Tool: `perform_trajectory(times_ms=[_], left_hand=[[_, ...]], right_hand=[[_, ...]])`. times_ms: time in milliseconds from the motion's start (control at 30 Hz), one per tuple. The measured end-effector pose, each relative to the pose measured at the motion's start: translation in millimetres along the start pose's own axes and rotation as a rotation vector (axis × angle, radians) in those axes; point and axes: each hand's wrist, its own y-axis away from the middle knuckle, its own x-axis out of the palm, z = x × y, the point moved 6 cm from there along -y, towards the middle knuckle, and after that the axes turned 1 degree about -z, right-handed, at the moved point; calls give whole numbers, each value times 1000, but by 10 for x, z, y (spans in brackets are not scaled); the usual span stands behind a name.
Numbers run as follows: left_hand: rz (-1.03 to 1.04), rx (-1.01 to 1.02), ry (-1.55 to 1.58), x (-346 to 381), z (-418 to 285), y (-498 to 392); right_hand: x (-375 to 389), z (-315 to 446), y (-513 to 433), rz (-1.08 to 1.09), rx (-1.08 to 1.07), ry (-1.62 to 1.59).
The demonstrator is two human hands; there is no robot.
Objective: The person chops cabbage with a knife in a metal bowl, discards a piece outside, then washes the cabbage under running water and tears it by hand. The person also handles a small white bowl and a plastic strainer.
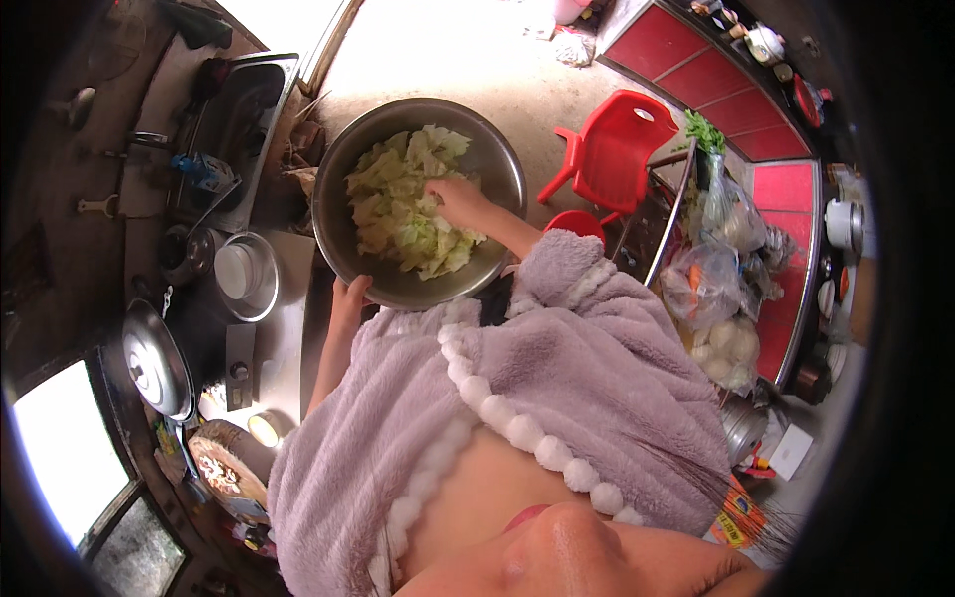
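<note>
A large metal basin (510,166) holds a heap of torn pale green cabbage leaves (406,175). My left hand (354,289) grips the basin's rim at its lower left, with the thumb on the outside near the edge. My right hand (456,201) reaches over the leaves from the right, its fingers curled down at the middle of the heap. Whether a leaf is between those fingers cannot be made out.
On the left are a sink (237,142), a metal bowl with white bowls (274,277), a lidded wok (159,366) and a round chopping board (216,440) with cut food. To the right stand a red plastic chair (612,160) and a rack with bagged vegetables (701,280).
</note>
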Motion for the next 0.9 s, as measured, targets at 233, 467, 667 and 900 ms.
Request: perform_trajectory(times_ms=[233,467,667,900], left_hand=[[-34,17,42,80,-353,-905],[-132,46,147,13,-984,-1551],[-236,-7,184,-126,-1268,-1823],[-502,63,428,-61,-1329,-1857]], right_hand=[[-905,-99,-851,-296,-175,-181],[-1032,-178,-2132,-19,-119,318],[-1078,-4,-2906,203,-145,156],[-1173,486,-3542,442,-414,61]])
